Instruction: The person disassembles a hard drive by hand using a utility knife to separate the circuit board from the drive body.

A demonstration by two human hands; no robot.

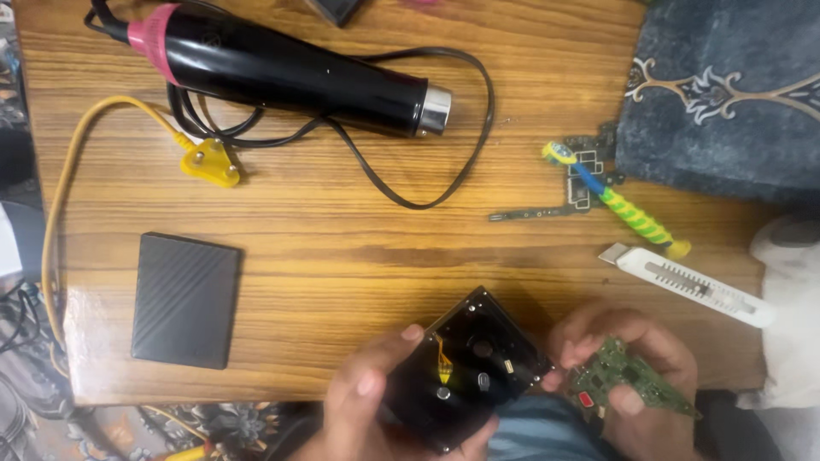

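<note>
Black heat gun [282, 72], drive case [185, 299] on wooden table [342, 248]

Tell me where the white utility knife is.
The white utility knife lies on the wooden table at right, just below the green-yellow toothbrush, above the right hand.

Home electronics repair bench: heat gun [290, 72], circuit boards [585, 175], wood table [342, 248].

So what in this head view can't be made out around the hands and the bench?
- Black drive: near edge covered by the left hand.
- Green circuit board: partly under the right hand fingers; its parts are too small to tell.
- Black heat gun: rear end and cord run past the top edge.
- Dark object: cut off by the top edge.
</note>
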